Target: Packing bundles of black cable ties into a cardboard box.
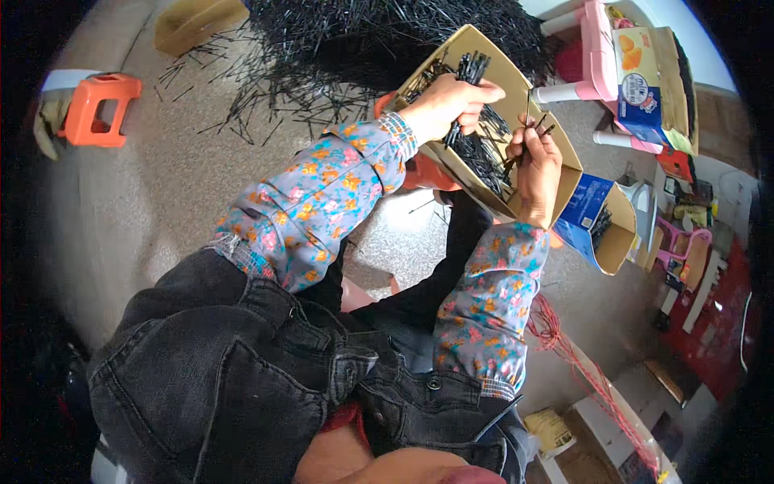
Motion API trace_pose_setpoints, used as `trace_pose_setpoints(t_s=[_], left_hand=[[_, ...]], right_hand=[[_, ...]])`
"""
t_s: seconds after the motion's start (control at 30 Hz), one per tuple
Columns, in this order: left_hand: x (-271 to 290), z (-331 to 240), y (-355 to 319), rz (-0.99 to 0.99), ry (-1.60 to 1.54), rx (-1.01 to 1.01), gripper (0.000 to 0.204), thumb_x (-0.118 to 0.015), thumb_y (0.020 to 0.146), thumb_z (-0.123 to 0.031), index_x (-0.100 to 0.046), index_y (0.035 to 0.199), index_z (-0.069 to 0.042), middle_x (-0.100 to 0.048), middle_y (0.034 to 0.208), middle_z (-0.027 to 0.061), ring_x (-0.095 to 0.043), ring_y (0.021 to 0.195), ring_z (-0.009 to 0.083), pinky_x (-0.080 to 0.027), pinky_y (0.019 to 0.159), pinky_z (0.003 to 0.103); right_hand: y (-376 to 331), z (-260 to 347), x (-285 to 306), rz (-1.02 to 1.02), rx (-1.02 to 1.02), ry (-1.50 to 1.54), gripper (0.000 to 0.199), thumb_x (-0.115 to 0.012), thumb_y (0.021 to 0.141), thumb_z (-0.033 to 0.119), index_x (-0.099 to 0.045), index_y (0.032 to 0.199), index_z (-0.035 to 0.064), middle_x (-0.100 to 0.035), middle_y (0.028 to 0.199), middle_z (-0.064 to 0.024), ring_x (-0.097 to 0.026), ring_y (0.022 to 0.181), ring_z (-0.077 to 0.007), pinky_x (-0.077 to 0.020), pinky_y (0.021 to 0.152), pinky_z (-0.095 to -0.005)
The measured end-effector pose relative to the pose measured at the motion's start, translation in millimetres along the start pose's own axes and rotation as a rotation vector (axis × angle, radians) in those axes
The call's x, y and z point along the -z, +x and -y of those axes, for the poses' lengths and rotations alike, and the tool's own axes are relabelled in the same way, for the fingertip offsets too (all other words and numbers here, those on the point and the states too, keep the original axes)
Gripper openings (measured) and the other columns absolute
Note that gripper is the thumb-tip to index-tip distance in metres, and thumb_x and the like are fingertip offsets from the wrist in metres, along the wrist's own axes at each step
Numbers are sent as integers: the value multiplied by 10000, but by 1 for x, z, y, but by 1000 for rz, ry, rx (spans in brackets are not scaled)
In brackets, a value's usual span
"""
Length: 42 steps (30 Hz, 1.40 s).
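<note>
Your left hand (pixel 447 105) is closed around a bunch of thin black sticks (pixel 468 77), held over the open cardboard box (pixel 564 165) in front of you. Your right hand (pixel 536 165) pinches a few more sticks, just beside the box's right wall. Some sticks already lie inside the box. A very big pile of black sticks (pixel 379 40) waits on the floor at the far side, so I think most of the work is still left.

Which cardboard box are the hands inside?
The big tan box in the middle, under both hands and holding black sticks. The blue box beside it and the box top-left sit untouched.
</note>
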<state>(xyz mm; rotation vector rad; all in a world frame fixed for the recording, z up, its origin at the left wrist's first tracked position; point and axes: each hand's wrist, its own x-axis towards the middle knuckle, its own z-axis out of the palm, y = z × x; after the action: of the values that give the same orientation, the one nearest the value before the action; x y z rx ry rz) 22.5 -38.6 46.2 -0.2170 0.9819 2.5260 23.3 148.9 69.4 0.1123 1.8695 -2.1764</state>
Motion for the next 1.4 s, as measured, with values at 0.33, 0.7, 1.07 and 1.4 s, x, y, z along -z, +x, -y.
trace_pose_setpoints(t_s=[0.33,0.7,1.07,1.4], left_hand=[[-7,-9,-10,99,130,-42,199,-625,843,-224,-583,955,-65,-539,682,-17,-351,452,12,-283,406,185],[8,-1,7,-23,-37,-99,171,-574,867,-209,-591,974,-77,-352,529,-85,-306,414,31,-263,396,200],[-1,-7,-8,291,236,53,185,-558,852,-160,-574,994,-43,-398,545,-42,-333,423,26,-308,401,199],[10,-18,5,186,-126,-93,216,-547,890,-271,-569,944,-63,-354,563,-65,-321,442,57,-291,445,233]], right_hand=[[-1,9,-30,232,10,126,328,-453,901,55,-452,1199,-81,-609,846,-108,-496,619,-111,-406,575,-208],[-5,11,-28,107,-37,38,225,-493,919,169,-565,1031,-12,-553,617,-43,-372,424,-59,-284,381,-190],[-9,12,-20,400,-274,44,384,-455,937,326,-560,774,-6,-399,451,-6,-308,335,-67,-218,306,-206],[-8,18,-13,432,-240,-13,227,-536,894,198,-597,935,-17,-498,608,19,-337,424,-27,-230,386,-162]])
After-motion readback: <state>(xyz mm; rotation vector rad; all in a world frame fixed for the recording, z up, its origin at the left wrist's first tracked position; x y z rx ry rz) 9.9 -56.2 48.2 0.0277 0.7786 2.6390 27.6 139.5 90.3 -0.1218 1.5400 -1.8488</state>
